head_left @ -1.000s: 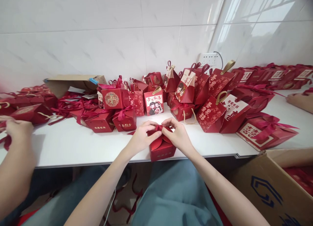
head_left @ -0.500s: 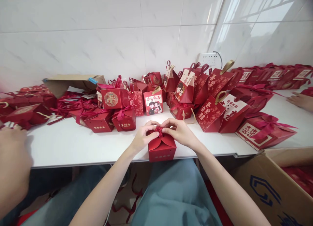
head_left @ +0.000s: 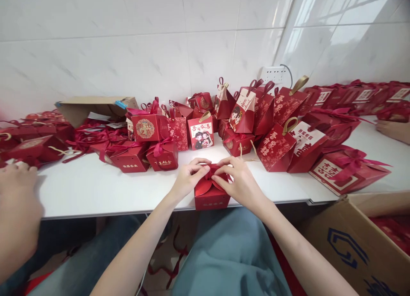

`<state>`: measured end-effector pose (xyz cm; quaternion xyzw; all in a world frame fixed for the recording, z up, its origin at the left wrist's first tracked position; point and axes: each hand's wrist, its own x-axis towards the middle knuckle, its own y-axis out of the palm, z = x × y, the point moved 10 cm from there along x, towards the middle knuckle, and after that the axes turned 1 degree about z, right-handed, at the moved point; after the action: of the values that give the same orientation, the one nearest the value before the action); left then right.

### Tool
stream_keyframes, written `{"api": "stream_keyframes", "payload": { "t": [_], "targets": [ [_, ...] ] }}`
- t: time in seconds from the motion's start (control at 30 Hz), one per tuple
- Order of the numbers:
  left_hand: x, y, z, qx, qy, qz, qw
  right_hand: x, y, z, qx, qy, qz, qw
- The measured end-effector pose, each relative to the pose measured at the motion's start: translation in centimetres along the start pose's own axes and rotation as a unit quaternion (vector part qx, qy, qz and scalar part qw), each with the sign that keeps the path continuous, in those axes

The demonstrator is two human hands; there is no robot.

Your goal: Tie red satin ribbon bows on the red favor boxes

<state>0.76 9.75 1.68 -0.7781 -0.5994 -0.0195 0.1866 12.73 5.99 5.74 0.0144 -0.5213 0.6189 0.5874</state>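
Note:
A red gift box (head_left: 212, 202) with curved top flaps stands at the table's front edge, right before me. Red ribbon (head_left: 209, 172) is gathered over the top of it. My left hand (head_left: 191, 176) pinches the ribbon from the left, thumb and fingers together. From the other side my right hand (head_left: 236, 178) closes thumb and forefinger on the ribbon, near the right flap. The fingers partly cover the ribbon, so its exact form is hard to make out.
Finished-looking red boxes (head_left: 163, 155) and tall handled boxes (head_left: 275, 148) line the white table (head_left: 96, 197). A cardboard carton (head_left: 339, 240) stands at lower right. Other people's hands rest at the far left (head_left: 17, 189) and far right (head_left: 393, 130). An open carton (head_left: 96, 103) lies behind.
My right hand has shifted slightly to the right and its fingers have opened out a little from my left hand. More of the ribbon shows between them. The box stays in place.

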Motion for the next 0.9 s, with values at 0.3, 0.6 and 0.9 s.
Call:
{"api": "stream_keyframes", "payload": {
  "t": [0.3,0.6,0.9],
  "targets": [
    [-0.3,0.1,-1.2,0.044,0.022,0.024,0.999,0.1,0.3,-0.7,0.043,0.064,-0.003,0.997],
    [-0.7,-0.7,-1.5,0.038,0.006,-0.013,0.999,0.3,0.4,0.3,0.018,0.027,0.023,0.999],
    [-1.9,-2.9,-1.8,0.162,0.016,-0.090,0.983,0.2,-0.1,-0.8,-0.130,0.011,0.124,0.984]
  ]
}}
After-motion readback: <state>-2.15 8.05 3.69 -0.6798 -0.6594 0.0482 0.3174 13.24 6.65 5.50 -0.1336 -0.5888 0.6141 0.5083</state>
